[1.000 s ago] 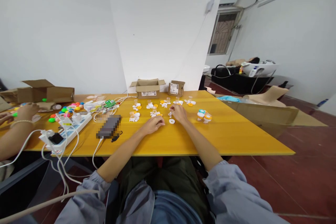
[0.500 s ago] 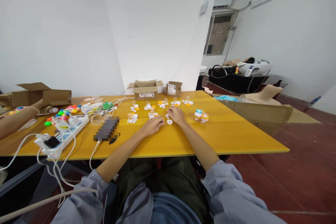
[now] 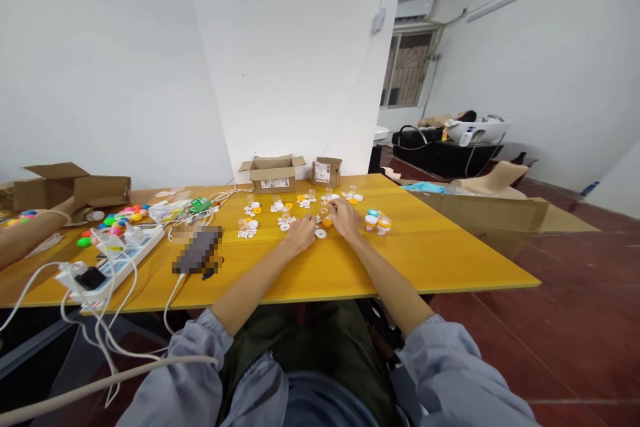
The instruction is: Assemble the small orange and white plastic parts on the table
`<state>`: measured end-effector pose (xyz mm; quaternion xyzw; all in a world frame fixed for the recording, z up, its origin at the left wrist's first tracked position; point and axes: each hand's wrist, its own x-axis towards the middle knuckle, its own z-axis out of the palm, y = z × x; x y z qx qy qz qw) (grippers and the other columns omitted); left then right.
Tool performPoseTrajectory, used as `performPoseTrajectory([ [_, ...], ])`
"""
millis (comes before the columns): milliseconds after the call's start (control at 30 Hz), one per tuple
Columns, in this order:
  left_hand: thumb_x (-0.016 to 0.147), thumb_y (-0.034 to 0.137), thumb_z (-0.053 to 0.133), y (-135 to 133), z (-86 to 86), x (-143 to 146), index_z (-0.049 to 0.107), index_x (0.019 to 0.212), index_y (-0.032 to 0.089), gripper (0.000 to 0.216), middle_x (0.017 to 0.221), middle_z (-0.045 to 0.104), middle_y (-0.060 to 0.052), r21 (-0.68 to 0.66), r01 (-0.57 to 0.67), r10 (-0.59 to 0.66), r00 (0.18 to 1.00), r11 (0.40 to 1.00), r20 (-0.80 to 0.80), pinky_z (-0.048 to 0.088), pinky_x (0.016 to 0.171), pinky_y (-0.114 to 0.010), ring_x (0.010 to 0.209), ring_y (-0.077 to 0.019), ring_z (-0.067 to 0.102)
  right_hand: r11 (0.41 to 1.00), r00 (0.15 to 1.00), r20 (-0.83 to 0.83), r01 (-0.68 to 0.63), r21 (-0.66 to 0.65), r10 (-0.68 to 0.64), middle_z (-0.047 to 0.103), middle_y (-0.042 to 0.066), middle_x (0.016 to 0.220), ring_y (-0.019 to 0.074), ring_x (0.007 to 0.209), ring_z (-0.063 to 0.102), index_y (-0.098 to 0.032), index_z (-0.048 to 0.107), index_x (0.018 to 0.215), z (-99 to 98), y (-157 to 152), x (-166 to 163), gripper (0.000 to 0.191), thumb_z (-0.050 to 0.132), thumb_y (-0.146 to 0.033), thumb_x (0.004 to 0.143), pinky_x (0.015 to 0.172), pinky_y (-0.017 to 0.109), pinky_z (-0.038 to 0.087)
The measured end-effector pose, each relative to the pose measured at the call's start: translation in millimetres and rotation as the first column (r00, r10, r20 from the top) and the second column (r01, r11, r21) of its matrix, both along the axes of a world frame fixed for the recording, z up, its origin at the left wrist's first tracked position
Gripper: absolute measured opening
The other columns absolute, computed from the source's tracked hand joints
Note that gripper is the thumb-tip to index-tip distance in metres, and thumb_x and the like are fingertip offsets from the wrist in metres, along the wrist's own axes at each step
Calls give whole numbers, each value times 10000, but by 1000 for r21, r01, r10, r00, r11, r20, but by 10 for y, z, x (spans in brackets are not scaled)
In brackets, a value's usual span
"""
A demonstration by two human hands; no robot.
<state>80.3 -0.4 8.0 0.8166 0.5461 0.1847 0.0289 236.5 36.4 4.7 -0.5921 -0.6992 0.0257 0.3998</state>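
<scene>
My left hand rests on the yellow table, fingers curled, beside a white ring-shaped lid. My right hand lies just right of it, fingers bent over small white and orange parts; what they pinch is too small to tell. Several small clear jars, white lids and orange lids are spread in groups beyond both hands. Two capped jars stand right of my right hand.
Two open cardboard boxes stand at the table's far edge against the white pillar. A dark phone and a white power strip with cables lie to the left. Another person's arm reaches near coloured balls.
My left hand has slid forward and right toward the white ring lid. The view has shifted slightly; the other person's arm has drawn back left.
</scene>
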Motion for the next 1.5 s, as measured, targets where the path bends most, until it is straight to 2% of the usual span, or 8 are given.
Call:
performPoseTrajectory([
  [100, 924, 224, 550, 64, -40, 67, 597, 1043, 223, 128, 1089, 639, -119, 9, -49, 48, 995, 999, 89, 490, 875, -376, 1024, -292, 654, 1000, 997, -73, 4, 9, -4, 698, 106, 1153, 251, 1119, 601, -209, 683, 1127, -68, 76, 36, 357, 383, -222, 933, 1007, 383, 444],
  [367, 938, 237, 516, 1, -70, 33, 563, 1039, 219, 113, 1149, 631, -126, -19, -55, 57, 977, 998, 205, 481, 877, -387, 1056, -291, 636, 971, 969, -128, -224, -86, 213, 561, 62, 1453, 210, 1370, 476, -266, 511, 1422, -126, 234, -17, 480, 357, -301, 969, 1154, 400, 348],
  [600, 867, 262, 629, -139, -156, -28, 536, 1080, 206, 239, 1187, 603, -138, -15, 8, -3, 956, 1000, 293, 451, 979, -408, 1161, -298, 579, 942, 949, -162, -296, -159, 270, 611, 51, 1391, 186, 1307, 534, -271, 593, 1347, -107, 265, -31, 436, 361, -255, 977, 1126, 376, 376],
  [867, 830, 275, 675, -10, -207, 99, 519, 1041, 199, 274, 1163, 610, -139, -49, 2, 15, 935, 999, 353, 459, 963, -421, 1161, -305, 574, 929, 934, -164, -342, -145, 318, 667, 75, 1280, 205, 1235, 571, -228, 687, 1202, -106, 150, 28, 402, 350, -301, 995, 1105, 376, 388],
  [1067, 795, 190, 676, 62, -217, 125, 544, 1010, 196, 253, 1108, 650, -114, -74, 18, 20, 876, 997, 483, 498, 937, -434, 1077, -276, 611, 903, 919, -109, -394, -174, 380, 589, 75, 1389, 229, 1349, 489, -265, 622, 1310, -181, 33, 98, 408, 446, -393, 965, 1156, 401, 336],
  [1300, 758, 11, 505, 14, -159, -57, 598, 1092, 199, 395, 1134, 667, -90, -100, -19, 86, 687, 995, 722, 554, 877, -391, 924, -202, 660, 919, 945, 63, -293, -262, 320, 414, 128, 1532, 332, 1431, 377, -289, 458, 1464, -181, -174, -9, 752, 649, -603, 808, 1160, 496, 311],
  [1400, 773, 37, 478, -16, -123, -97, 610, 1096, 210, 389, 1083, 665, -78, -26, -41, 47, 634, 999, 772, 573, 750, -341, 878, -197, 656, 942, 963, 141, -183, -283, 229, 357, 121, 1570, 359, 1436, 355, -324, 426, 1479, -130, -209, -151, 730, 628, -587, 829, 1140, 545, 308],
  [1500, 766, 31, 473, -31, -84, -126, 622, 1028, 223, 357, 1095, 653, -57, 97, -73, -25, 658, 993, 753, 555, 800, -323, 953, -194, 633, 947, 969, 170, -122, -297, 178, 345, 109, 1583, 374, 1456, 310, -348, 428, 1469, -92, -216, -260, 671, 577, -595, 863, 1124, 569, 295],
])
